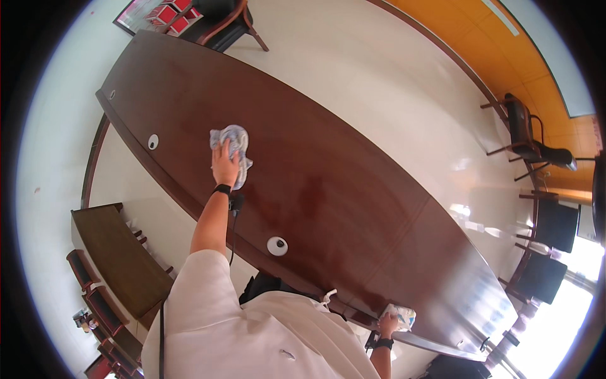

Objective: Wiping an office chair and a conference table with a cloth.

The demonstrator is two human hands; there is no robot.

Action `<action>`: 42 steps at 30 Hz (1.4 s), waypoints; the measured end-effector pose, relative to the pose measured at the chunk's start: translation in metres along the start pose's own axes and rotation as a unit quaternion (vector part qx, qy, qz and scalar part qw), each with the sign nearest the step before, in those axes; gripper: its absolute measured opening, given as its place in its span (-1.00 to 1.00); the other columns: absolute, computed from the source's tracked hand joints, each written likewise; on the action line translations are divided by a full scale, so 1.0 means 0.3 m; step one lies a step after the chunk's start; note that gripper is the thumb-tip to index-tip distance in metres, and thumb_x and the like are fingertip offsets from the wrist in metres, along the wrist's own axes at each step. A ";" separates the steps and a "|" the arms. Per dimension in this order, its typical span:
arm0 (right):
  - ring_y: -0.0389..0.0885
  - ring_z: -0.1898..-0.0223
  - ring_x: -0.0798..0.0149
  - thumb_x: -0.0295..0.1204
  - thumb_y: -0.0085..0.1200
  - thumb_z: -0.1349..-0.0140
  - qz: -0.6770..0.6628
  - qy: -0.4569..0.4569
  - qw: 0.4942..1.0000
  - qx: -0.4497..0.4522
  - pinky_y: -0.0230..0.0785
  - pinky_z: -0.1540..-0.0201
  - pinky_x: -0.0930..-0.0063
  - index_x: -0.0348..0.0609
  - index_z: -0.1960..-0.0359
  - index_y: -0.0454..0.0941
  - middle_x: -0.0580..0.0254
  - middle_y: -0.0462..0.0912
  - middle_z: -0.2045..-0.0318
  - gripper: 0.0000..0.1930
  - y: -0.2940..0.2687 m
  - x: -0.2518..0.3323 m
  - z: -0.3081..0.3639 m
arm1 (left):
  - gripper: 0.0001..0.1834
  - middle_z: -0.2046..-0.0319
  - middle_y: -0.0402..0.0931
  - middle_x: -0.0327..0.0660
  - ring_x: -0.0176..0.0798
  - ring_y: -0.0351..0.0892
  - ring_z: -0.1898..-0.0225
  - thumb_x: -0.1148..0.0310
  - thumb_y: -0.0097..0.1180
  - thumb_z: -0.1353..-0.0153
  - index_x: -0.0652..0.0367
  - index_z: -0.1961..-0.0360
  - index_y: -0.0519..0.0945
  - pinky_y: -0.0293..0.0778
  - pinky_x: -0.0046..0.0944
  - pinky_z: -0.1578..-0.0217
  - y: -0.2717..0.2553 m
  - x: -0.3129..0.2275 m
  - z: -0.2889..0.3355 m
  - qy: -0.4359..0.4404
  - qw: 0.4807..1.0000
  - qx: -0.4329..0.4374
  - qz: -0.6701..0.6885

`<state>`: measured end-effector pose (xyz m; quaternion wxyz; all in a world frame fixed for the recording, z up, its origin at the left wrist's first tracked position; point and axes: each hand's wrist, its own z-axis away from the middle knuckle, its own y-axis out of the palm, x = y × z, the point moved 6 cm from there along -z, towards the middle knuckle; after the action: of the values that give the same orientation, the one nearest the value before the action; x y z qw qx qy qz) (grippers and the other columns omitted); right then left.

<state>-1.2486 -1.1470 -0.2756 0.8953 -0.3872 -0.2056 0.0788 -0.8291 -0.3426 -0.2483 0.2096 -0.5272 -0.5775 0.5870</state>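
Far out on the long dark-brown table (315, 170), my left hand (225, 165) grips a crumpled white-and-blue cloth (235, 134) and presses it against the tabletop. Its fingers are bent over the cloth, and a black band circles the wrist. At the table's near right edge, my right hand (387, 324) has its fingers closed on a white bundle (404, 317) with yellow and blue patches. Whether that bundle is a folded cloth or a soft pack I cannot tell. A dark watch is on the right wrist.
White round cable covers (277, 246) are set along the table's near side. A black cable (233, 237) hangs over the near edge beside my left arm. Wooden armchairs (230, 25) stand beyond the table, and black chairs (540, 278) at the right. A brown cabinet (123, 259) is at lower left.
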 end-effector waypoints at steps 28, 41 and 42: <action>-0.02 -0.54 -0.18 -0.16 -0.10 -0.43 0.236 -0.344 0.861 -0.290 -0.08 -0.49 -0.13 -0.18 -0.50 0.10 -0.22 0.05 -0.51 -0.32 1.101 1.561 0.480 | -0.48 -0.29 0.41 -0.10 0.10 0.31 -0.35 0.25 0.28 -0.22 -0.09 -0.24 0.55 0.22 0.11 -0.33 0.048 -0.094 -0.341 0.207 0.963 0.076 0.156; -0.14 -0.56 -0.25 0.00 -0.33 -0.50 0.238 -0.357 0.876 -0.219 -0.20 -0.48 -0.24 -0.26 -0.52 0.01 -0.23 -0.07 -0.54 -0.28 1.084 1.546 0.529 | -0.50 -0.18 0.52 -0.03 0.16 0.47 -0.19 0.09 0.21 -0.26 -0.04 -0.21 0.55 0.40 0.17 -0.17 -0.045 0.815 -1.138 -0.098 0.983 -0.138 -0.077; -0.14 -0.56 -0.25 0.00 -0.33 -0.50 0.244 -0.344 0.880 -0.218 -0.20 -0.48 -0.24 -0.26 -0.52 0.01 -0.23 -0.07 -0.54 -0.28 1.076 1.559 0.536 | -0.49 -0.21 0.50 -0.04 0.15 0.45 -0.21 0.06 0.21 -0.28 -0.06 -0.23 0.54 0.39 0.19 -0.18 -0.041 0.838 -1.199 -0.082 0.985 -0.132 -0.080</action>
<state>-0.8894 -0.6782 -0.2674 0.6134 -0.5588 -0.4119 0.3766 -0.6133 0.0396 -0.2519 0.1366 -0.4518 -0.7055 0.5286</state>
